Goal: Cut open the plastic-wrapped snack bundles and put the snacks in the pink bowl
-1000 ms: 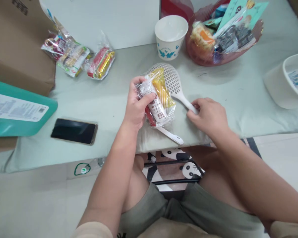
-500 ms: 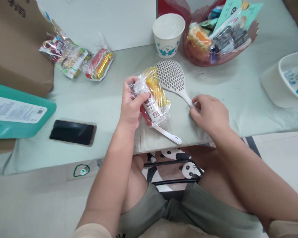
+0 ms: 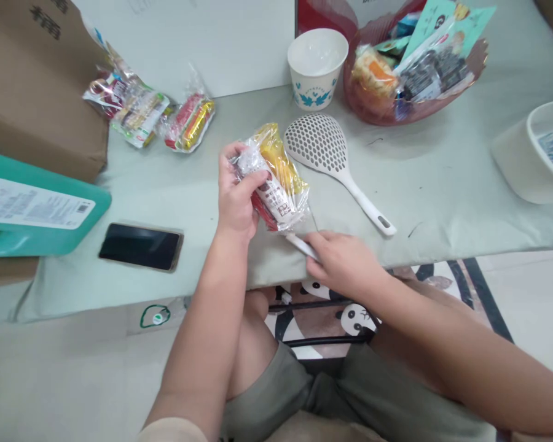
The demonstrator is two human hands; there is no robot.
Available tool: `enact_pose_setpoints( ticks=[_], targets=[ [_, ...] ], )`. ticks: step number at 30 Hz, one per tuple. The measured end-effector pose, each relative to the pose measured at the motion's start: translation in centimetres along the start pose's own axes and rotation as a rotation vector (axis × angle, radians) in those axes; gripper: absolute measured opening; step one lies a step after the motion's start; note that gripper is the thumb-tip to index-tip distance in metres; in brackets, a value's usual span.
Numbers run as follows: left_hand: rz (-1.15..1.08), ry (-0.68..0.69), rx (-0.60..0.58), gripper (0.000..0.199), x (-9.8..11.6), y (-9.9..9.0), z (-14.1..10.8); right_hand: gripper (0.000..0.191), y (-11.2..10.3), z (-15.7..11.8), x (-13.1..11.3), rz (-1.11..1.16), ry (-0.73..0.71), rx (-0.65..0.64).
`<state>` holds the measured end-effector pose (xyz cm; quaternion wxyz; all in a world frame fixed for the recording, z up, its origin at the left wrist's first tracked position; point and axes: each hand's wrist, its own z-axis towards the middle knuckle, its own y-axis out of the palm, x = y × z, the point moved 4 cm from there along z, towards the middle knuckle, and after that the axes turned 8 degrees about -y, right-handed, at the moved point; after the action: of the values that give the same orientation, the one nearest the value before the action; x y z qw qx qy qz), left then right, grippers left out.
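My left hand is closed around a clear plastic-wrapped snack pack with yellow, white and red packets inside, its thumb across the white packet. My right hand grips a white utensil handle near the table's front edge. The far end of that utensil is hidden under the snack pack, so its kind does not show. Just beyond, a white slotted skimmer lies flat on the cloth, its handle pointing toward the front right. Neither hand touches it.
A paper bowl and a pink bowl of snacks stand at the back. White container sits right. Leftward are a phone, wrapped snacks, another snack pack, a green jug and a cardboard box.
My right hand has let go of the skimmer's handle and moved left and nearer to me, onto the other white handle. The left hand still holds the snack pack.
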<state>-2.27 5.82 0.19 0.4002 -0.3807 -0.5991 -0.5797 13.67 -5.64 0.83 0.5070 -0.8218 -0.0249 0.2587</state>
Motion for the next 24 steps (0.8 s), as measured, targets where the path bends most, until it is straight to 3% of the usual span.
enact_pose_setpoints(
  ticks=[3, 4, 8, 10, 14, 16, 20, 24],
  targets=[
    [0.025, 0.049, 0.041, 0.041, 0.1, -1.2, 0.7, 0.021, -1.8, -0.7, 2.7, 0.294, 0.048, -0.044],
    [0.04, 0.061, 0.048, 0.041, 0.1, -1.5, 0.8, 0.022, -2.4, -1.0, 3.6, 0.419, 0.055, -0.002],
    [0.096, 0.03, -0.068, 0.044, -0.5, -0.9, 0.7, 0.019, -3.5, -1.7, 5.8, 0.773, 0.071, 0.421],
    [0.15, 0.037, -0.171, 0.047, -1.1, 0.1, 0.3, 0.023, -3.1, -1.5, 5.3, 0.848, 0.01, 0.525],
    [0.289, 0.215, -0.244, 0.045, -1.9, 1.8, -0.5, 0.043, -2.1, -0.5, 3.5, 0.824, -0.083, 0.596],
    [0.347, 0.311, -0.247, 0.043, -2.2, 2.2, -0.7, 0.04, -2.0, -0.2, 3.1, 0.758, -0.092, 0.64],
    [0.468, 0.427, -0.234, 0.041, -2.7, 2.0, -0.8, 0.027, -2.1, -0.1, 3.0, 0.684, -0.089, 0.677],
    [0.554, 0.457, -0.223, 0.04, -3.1, 1.4, -0.7, 0.04, -2.2, -0.5, 2.8, 0.671, -0.095, 0.667]
  ],
)
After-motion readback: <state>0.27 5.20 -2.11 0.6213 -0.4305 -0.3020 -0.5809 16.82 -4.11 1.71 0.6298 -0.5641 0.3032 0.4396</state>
